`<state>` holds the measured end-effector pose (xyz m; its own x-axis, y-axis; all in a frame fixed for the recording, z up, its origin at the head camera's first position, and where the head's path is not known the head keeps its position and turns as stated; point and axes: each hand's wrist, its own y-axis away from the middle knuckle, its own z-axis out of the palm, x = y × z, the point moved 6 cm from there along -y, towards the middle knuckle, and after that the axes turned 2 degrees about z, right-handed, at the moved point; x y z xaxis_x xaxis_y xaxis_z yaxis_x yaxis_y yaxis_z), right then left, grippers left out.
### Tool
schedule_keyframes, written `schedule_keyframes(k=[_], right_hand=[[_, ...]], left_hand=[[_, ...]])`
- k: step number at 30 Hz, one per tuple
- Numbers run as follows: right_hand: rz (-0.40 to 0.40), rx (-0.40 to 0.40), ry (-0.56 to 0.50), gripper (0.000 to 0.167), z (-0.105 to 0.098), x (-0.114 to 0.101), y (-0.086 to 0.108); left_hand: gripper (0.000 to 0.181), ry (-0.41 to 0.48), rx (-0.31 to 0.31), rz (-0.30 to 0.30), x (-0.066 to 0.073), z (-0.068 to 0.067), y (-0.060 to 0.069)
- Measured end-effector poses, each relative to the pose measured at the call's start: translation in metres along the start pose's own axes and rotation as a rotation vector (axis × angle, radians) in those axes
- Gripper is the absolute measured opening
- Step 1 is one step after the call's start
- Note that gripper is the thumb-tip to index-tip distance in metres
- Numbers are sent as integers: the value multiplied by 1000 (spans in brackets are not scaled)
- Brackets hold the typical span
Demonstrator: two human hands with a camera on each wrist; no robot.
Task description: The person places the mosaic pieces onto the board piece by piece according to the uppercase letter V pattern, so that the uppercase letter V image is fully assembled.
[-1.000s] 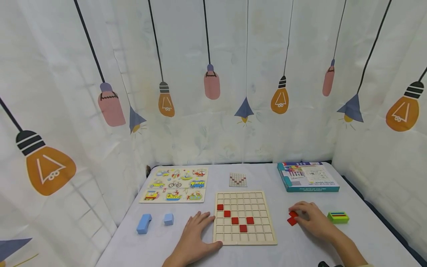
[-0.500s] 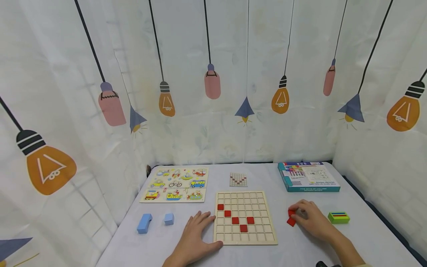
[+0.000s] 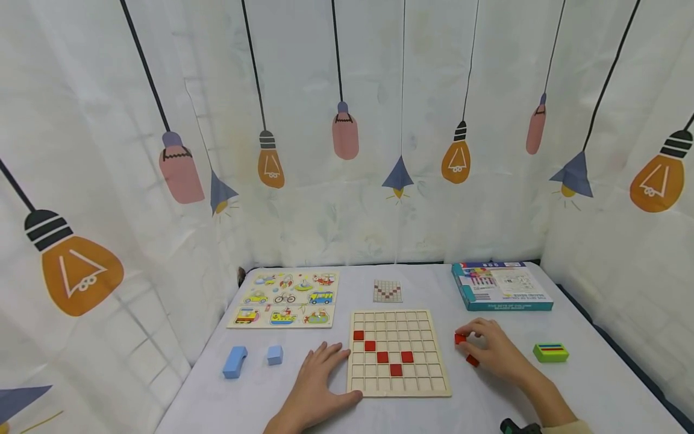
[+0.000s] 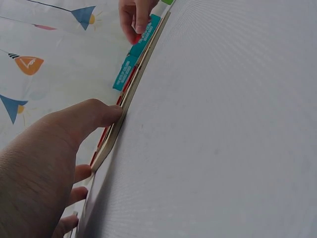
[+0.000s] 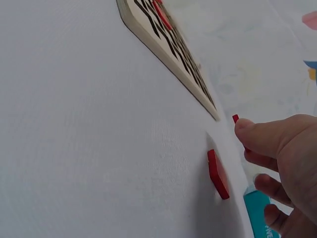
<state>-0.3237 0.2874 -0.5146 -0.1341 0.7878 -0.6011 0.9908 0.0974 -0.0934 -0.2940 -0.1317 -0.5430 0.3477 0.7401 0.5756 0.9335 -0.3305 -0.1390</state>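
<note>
A wooden grid board (image 3: 420, 386) lies mid-table with several red square tiles (image 3: 382, 357) set in its cells. My left hand (image 3: 320, 386) rests at the board's left side, fingers spread, its thumb (image 4: 110, 115) touching the near edge. To the right of the board, my right hand (image 3: 496, 352) pinches a red tile (image 3: 459, 339) between thumb and fingers, lifted off the cloth. Below that hand another red tile (image 5: 218, 174) sits on the table, partly covered by the hand in the head view.
Behind the board lies a small pattern card (image 3: 387, 291). A vehicle picture puzzle (image 3: 281, 301) and two blue blocks (image 3: 235, 361) are on the left. On the right are a teal-edged box (image 3: 504, 288) and a green striped block (image 3: 550, 353).
My right hand has picked up one red tile and moved a little left towards the board. The other tile has stayed on the table. My left hand has not moved.
</note>
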Motion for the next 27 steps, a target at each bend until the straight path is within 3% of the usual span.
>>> schedule_keyframes(k=[27], right_hand=[[-69, -4, -64, 20, 38, -55, -17]], left_hand=[[93, 6, -10, -6, 0, 0, -1]])
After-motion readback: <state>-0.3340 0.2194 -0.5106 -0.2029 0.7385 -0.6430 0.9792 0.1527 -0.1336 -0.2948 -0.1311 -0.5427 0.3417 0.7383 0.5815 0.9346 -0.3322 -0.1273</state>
